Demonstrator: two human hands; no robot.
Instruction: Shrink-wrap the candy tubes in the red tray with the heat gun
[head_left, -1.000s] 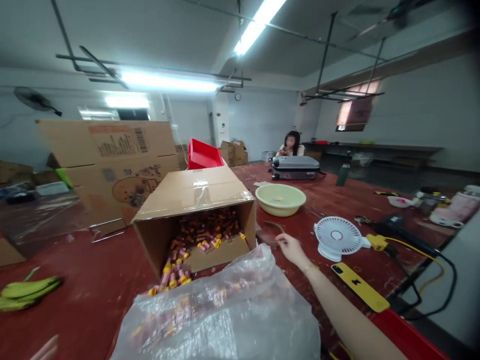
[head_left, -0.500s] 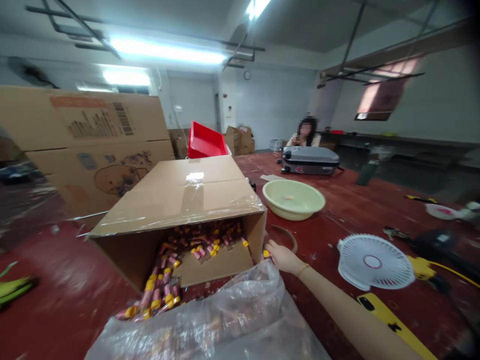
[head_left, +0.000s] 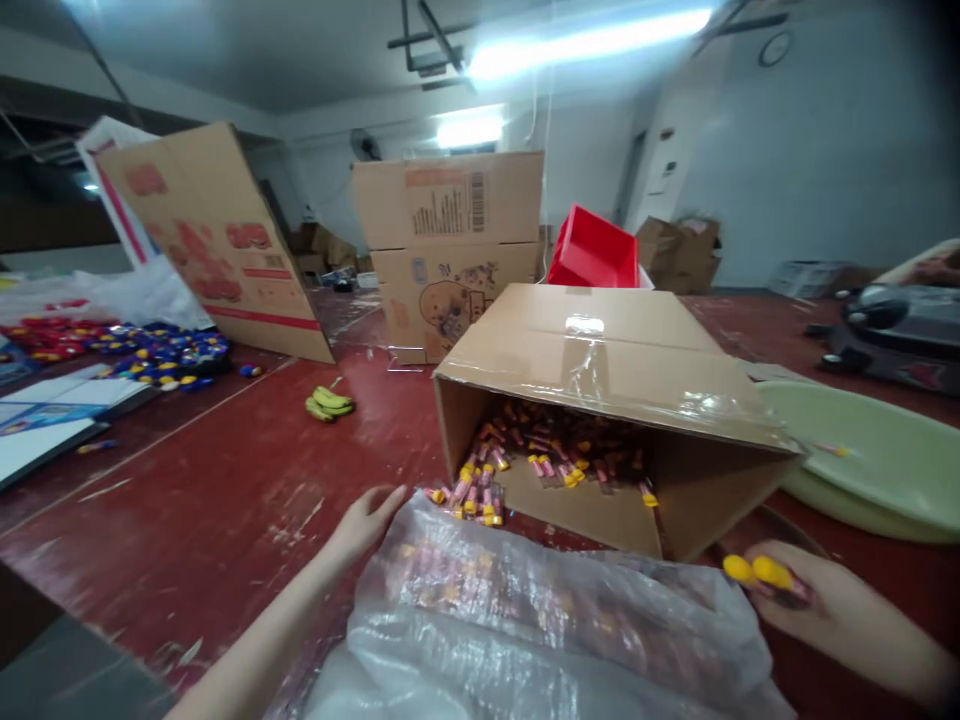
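Two yellow-capped tubes [head_left: 772,574] are held in the right hand [head_left: 829,603], with the caps directed toward the bag and the fingers curled around the tube bodies. The right hand is positioned beside the right front corner of the open carton [head_left: 581,335], near the green basin [head_left: 892,500]. The left hand [head_left: 366,522] is placed at the upper left edge of the plastic bag [head_left: 450,655], with the fingers extended and near one another; whether the film is pinched cannot be told.

The carton is laid on its side on the red worktop [head_left: 225,480], with the opening turned toward the bag. Loose tubes [head_left: 480,488] are scattered inside the carton and are spread out past its left front corner, close to the left hand. Further tubes are seen dimly through the bag, which is spread in front of the opening. A single small piece [head_left: 831,450] is contained in the basin.

Bananas [head_left: 328,403] are set apart on the left. A printed carton [head_left: 450,255] and a red crate [head_left: 598,250] are located behind the open carton.
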